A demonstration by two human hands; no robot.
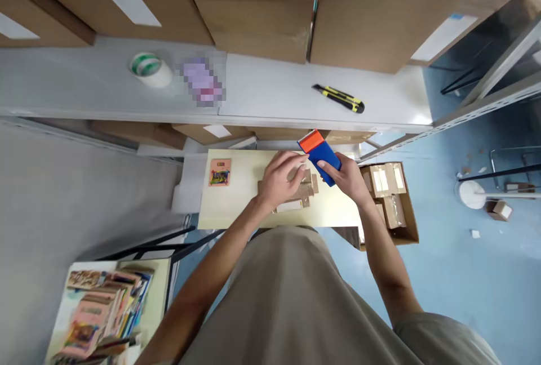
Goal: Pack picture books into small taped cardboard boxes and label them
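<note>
My right hand grips a blue box-shaped thing with a bright orange end and a thin pale edge that looks toothed; its exact kind I cannot tell. It is tilted, the orange end up and to the left. Beside that end is my left hand, its fingers apart and a fingertip very near or touching the blue side. Below the hands, small brown cardboard pieces or boxes with shiny tape lie on the pale yellow table, partly hidden by my left hand. A pink picture booklet lies at the table's left.
A grey shelf in front bears large cartons, a tape roll, a blurred-out purple item and a yellow-black box cutter. Right of the table stands an open carton of small boxes. Booklets are piled lower left.
</note>
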